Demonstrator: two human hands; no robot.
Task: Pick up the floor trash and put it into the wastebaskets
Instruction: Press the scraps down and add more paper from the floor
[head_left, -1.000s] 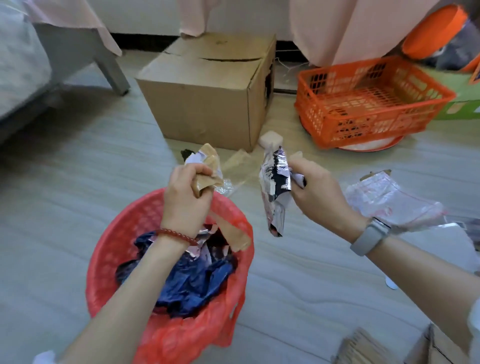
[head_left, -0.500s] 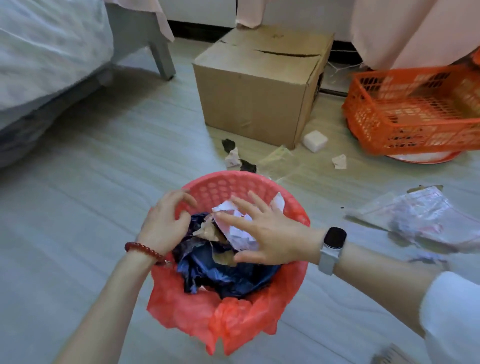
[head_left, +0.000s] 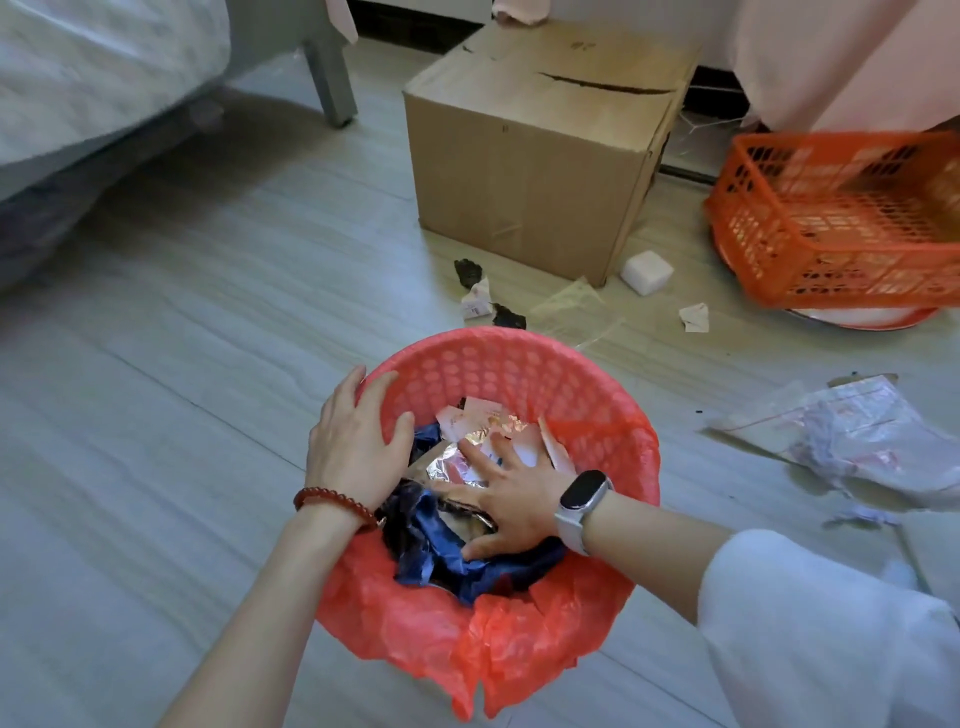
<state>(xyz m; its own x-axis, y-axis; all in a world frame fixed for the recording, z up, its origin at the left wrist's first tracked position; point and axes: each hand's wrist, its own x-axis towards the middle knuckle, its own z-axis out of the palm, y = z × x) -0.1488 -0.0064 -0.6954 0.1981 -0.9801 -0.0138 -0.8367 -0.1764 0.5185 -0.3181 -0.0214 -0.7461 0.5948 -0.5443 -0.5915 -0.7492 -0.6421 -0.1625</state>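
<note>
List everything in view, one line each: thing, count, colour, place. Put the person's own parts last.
wastebasket: one, red with a red liner, on the floor in the near centre
trash in the wastebasket: a pile, dark blue, silver and white, under the right hand
cardboard box: one, brown, behind the wastebasket
crate: one, orange, far right
white block: one, on the floor by the box corner
paper scraps: several, white and black, between box and wastebasket
small white scrap: one, left of the crate
clear plastic bag: one, with red print, floor at right
bed: one, grey frame, upper left
left hand: one, flat on the wastebasket rim
right hand: one, fingers spread, pressing the trash down
</note>
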